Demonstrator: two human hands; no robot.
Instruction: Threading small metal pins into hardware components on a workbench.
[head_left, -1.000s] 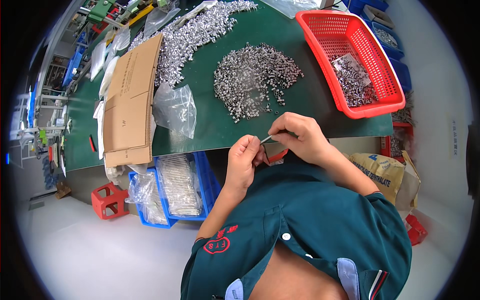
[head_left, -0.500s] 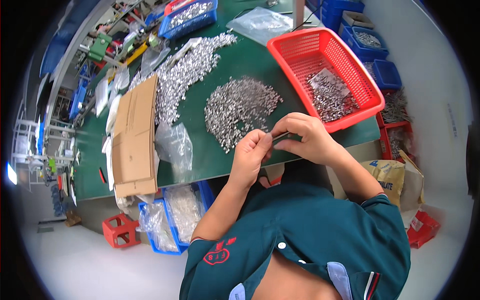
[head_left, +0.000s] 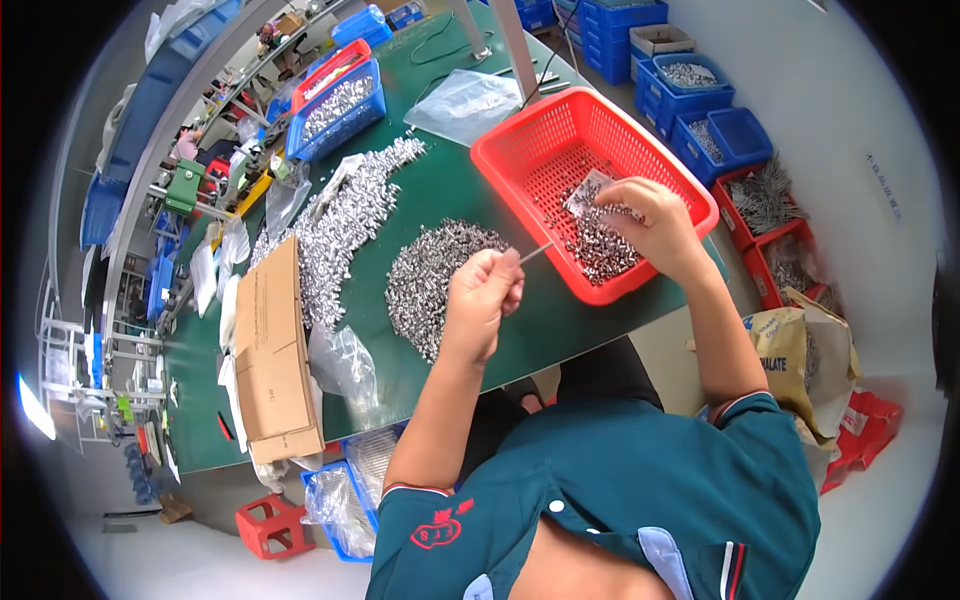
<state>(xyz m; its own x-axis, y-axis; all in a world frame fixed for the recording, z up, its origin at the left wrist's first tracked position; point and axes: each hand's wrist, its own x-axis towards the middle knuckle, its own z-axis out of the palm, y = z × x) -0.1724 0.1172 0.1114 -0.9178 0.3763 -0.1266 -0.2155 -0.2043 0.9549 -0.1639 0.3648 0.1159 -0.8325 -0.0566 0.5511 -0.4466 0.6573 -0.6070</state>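
Observation:
My left hand is closed, thumb against fingers, on a thin metal rod. The rod points up and right, toward the near left rim of a red perforated basket. Inside the basket, my right hand hovers low over small shiny metal parts, its fingers curled. Whatever lies between those fingertips blends with the parts behind them. Left of the basket, beyond my left hand, a pile of similar small metal parts lies on the green table.
A longer heap of silvery parts spreads behind a cardboard sheet. Clear plastic bags lie on the table. A blue bin of parts stands at the far left. Blue bins and red bins line the right side.
My hands, together on the rod earlier, have parted. The right has moved up and right into the basket; the left keeps the rod. The whole view has shifted.

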